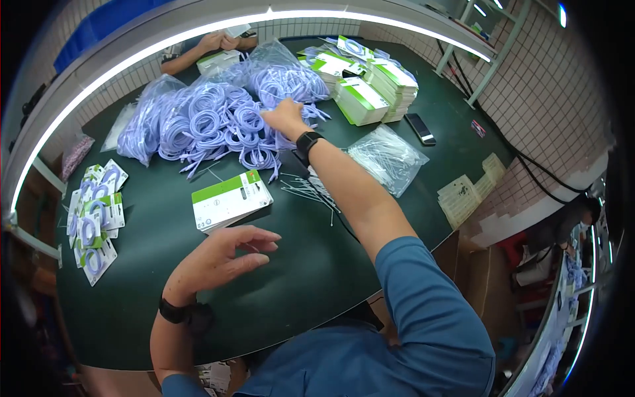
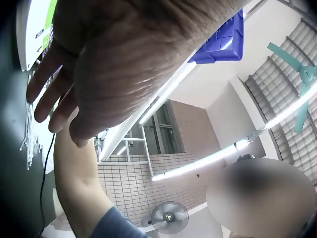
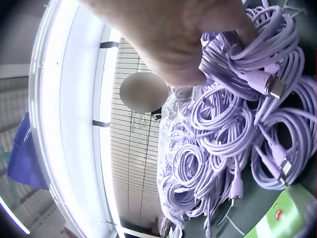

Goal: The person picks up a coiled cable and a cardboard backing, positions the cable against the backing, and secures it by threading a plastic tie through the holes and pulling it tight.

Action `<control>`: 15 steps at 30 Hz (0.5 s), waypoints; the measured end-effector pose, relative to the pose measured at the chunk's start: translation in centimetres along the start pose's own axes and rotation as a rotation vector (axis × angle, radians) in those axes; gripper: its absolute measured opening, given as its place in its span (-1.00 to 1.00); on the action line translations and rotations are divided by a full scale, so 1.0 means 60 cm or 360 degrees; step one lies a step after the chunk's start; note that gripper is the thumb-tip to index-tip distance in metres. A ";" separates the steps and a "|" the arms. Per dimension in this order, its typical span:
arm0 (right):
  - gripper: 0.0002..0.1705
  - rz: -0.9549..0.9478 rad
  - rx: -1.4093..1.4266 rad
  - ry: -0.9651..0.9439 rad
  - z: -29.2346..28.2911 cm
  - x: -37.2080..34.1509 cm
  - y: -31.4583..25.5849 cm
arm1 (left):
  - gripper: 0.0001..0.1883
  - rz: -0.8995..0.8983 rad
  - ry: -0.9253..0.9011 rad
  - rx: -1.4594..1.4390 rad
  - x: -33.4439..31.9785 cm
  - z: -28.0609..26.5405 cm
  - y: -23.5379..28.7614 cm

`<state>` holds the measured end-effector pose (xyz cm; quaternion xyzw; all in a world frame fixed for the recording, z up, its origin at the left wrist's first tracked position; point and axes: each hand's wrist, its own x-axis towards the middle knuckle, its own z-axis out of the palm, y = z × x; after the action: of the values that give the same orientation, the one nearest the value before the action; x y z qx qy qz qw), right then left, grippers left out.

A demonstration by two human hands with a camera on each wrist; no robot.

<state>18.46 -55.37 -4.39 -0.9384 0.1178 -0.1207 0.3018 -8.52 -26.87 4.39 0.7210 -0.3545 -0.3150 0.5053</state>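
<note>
At the lower left of the head frame, I found the left hand [image 1: 215, 259] raised over the table [image 1: 311, 264], its fingers loosely bent and holding nothing. Just beyond lay one stack of white-and-green cards [image 1: 228, 204]. Near the frame's centre, the right hand [image 1: 284, 120] reached into the cable heap [image 1: 208, 119], fingers curled round a cable coil [image 3: 230, 77].

In my judgement, good practice at that pick called for pinching one coil across all its loops, checking that its connectors hung clear of neighbouring coils, and lifting straight up without tugging; the heap looked liable to snag.

My count, nearest first: at least five carded cables [image 1: 98, 213], overlapping at the left; loose white ties [image 1: 311, 190], too tangled to number; one clear bag of white ties [image 1: 387, 159], right of centre; one phone [image 1: 421, 130] beyond it; at least two card piles [image 1: 390, 86] at the upper right. Heaped coils were too many to count. At the upper left, I recorded another person's two hands [image 1: 220, 42], held close together.
</note>
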 end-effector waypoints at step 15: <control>-0.38 -0.1196 -0.0421 0.0264 0.080 -0.137 -0.173 | -0.66 -0.0087 0.0150 -0.0351 0.125 -0.063 -0.127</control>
<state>13.67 -42.20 -3.28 -0.9339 -0.1948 -0.2817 0.1027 0.15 -29.40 -2.50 0.6844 -0.2737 -0.3315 0.5889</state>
